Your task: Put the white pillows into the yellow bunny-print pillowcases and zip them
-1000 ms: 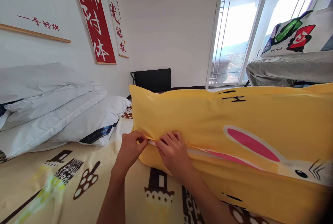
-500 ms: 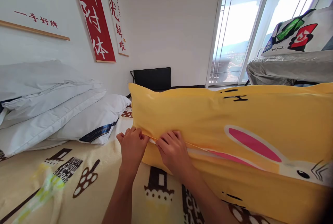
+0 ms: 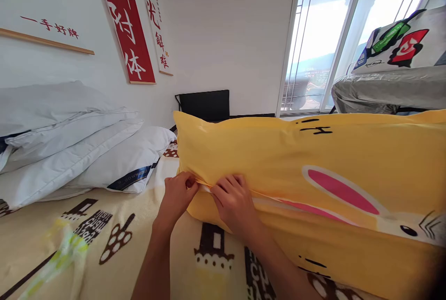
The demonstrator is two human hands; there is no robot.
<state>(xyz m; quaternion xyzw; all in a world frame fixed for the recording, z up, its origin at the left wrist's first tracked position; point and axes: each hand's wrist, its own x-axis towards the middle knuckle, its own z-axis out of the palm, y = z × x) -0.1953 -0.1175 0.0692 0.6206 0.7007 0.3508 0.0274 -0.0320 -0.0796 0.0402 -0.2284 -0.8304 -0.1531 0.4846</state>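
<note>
A long yellow pillowcase with a printed rabbit lies stuffed across the bed, its seam edge facing me. White filling shows through a narrow gap along that edge. My left hand is closed in a pinch on the pillowcase edge close to its left end. Just to the right, my right hand has its bent fingers closed on the same edge, beside the gap. Whether a zipper sits under the fingers is hidden.
Stacked white pillows lie at the left against the wall. A cream patterned blanket covers the bed. Behind are a black panel, a sliding window, and a printed bag on a grey covered surface.
My left hand has turned slightly, its wrist shifting left while its fingers stay pinched at the pillowcase edge. My right hand has hardly moved.
</note>
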